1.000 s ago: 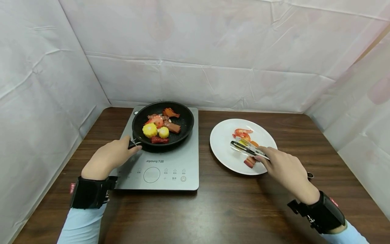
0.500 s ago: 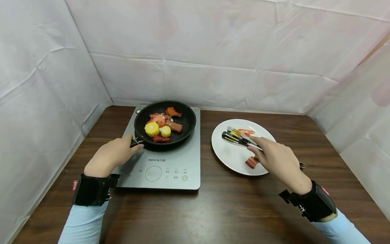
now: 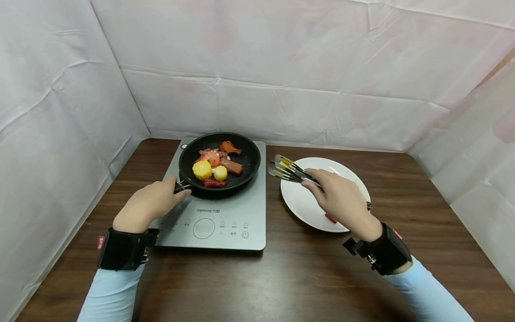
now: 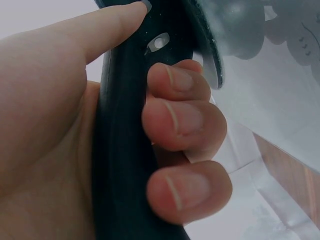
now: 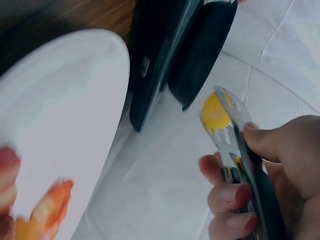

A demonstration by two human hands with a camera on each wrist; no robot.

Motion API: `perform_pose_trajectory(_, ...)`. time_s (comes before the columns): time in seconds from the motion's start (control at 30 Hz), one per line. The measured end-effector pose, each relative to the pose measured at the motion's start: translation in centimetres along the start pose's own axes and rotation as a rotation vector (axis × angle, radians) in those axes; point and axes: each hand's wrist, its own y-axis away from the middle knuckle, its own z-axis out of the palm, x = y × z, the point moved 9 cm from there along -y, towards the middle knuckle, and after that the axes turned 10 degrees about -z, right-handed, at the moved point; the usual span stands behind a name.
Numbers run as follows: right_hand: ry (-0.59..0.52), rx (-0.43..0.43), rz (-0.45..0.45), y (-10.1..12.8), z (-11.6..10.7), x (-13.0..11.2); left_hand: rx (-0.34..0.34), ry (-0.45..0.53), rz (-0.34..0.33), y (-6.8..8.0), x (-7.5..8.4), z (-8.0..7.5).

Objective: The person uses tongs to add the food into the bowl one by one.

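On the wooden table (image 3: 281, 277) a silver cooktop (image 3: 251, 210) bears the black pan (image 3: 251, 156) of mixed food (image 3: 231, 167); a white plate (image 3: 297, 201) sits near the cooktop's three-o'clock side, partly hidden behind the right hand (image 3: 338, 197). The pan lies at two o'clock from the left hand (image 3: 150, 205), the tongs (image 3: 297, 177) at ten o'clock from the right, pinching a yellow piece (image 5: 215, 112). The left hand curls round the pan handle (image 4: 122, 130); the right hand, its back upward, grips the tongs, fingers narrowed.

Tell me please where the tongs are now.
In the head view, the tongs are in the right hand, right of the black pan, their tips past the left edge of the white plate and holding a yellow piece.
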Motion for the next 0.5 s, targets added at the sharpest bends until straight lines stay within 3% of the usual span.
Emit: perform_pose_trajectory(0.5, -0.079, -0.043, -0.067, -5.5, 2.8, -4.4, 0.003, 0.005, -0.005, 0.1, 0.0, -0.1)
